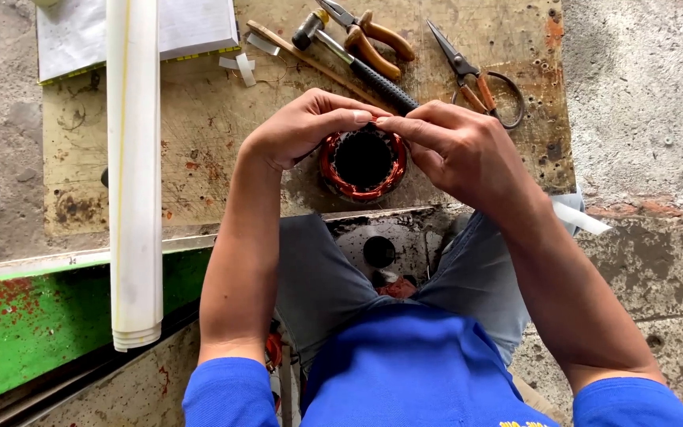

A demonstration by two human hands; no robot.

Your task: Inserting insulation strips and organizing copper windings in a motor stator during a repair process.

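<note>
Motor stator (363, 162), copper-wound, lay on the table (199, 158) near its front edge. Left hand (302, 126) and right hand (456, 146) pinched closed at its top rim; winding work apparently underway, demanding fine fingertip control. Hammer (357, 63), pliers (373, 35), scissors (476, 75) beyond.

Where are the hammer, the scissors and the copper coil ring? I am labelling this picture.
hammer (373, 79): head view, on its black grip.
scissors (468, 73): head view, near the pivot.
copper coil ring (341, 180): head view, on its lower left rim, below the left hand (303, 126).
</note>
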